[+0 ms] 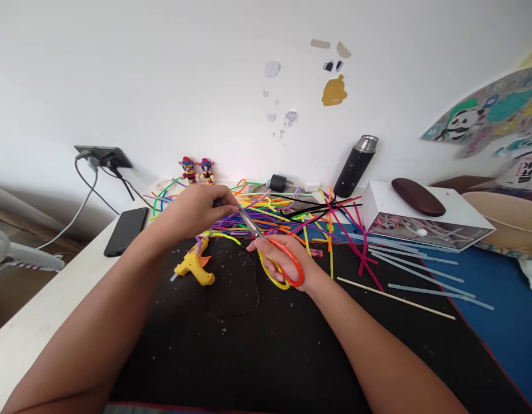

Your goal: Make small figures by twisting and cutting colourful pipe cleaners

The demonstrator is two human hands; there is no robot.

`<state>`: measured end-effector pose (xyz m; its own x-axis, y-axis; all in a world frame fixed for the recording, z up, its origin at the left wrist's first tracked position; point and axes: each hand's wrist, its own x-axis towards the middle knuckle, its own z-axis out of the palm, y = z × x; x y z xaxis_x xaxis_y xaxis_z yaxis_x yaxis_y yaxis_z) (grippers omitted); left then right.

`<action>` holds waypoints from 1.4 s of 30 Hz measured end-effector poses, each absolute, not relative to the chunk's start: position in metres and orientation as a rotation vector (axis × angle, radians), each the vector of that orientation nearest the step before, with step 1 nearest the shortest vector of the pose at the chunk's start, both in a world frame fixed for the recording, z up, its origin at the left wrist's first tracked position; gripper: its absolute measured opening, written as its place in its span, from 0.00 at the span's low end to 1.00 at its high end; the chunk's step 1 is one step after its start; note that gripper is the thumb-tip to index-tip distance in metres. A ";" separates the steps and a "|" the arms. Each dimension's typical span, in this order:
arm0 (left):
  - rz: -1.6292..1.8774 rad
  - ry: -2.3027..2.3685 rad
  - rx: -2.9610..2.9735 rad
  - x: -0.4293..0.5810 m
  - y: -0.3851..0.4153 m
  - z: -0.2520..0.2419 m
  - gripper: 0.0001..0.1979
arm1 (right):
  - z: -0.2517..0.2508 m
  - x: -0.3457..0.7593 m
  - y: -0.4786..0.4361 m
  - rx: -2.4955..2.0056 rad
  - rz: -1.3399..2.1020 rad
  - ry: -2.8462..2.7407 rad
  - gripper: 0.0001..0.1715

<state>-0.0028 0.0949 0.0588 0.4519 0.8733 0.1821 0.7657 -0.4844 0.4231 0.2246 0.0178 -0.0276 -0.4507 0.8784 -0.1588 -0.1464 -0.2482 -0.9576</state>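
My right hand [285, 259] grips a pair of scissors [287, 256] by its red and yellow handles. The blades point up and left, their tips close to the fingers of my left hand [197, 210]. That hand is closed in a pinch; a tiny bit of blue shows at its fingertips, too small to name. Behind both hands lies a loose heap of colourful pipe cleaners [266, 218], purple, yellow, orange and green. A yellow hot glue gun [195, 264] rests on the black mat below my left hand.
At left lie a black phone [126, 231] and a wall socket [103, 156] with cables. A black thermos [355, 167] leans near the wall, beside a white box [416, 213] holding a dark red case [418, 196]. Clear glue sticks [421, 267] and a wooden stick [395, 298] lie right.
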 end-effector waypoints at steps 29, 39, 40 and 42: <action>0.408 1.068 2.146 -0.043 0.128 0.046 0.12 | -0.029 0.226 0.012 -0.890 1.917 -1.475 0.32; 0.195 1.442 2.584 -0.019 0.109 0.056 0.12 | -0.036 0.220 0.014 -1.057 1.873 -1.398 0.32; 0.159 1.493 2.622 -0.015 0.106 0.057 0.13 | -0.036 0.219 0.014 -1.073 1.870 -1.385 0.32; 0.125 1.567 2.670 -0.009 0.099 0.058 0.13 | -0.037 0.218 0.015 -1.085 1.860 -1.370 0.33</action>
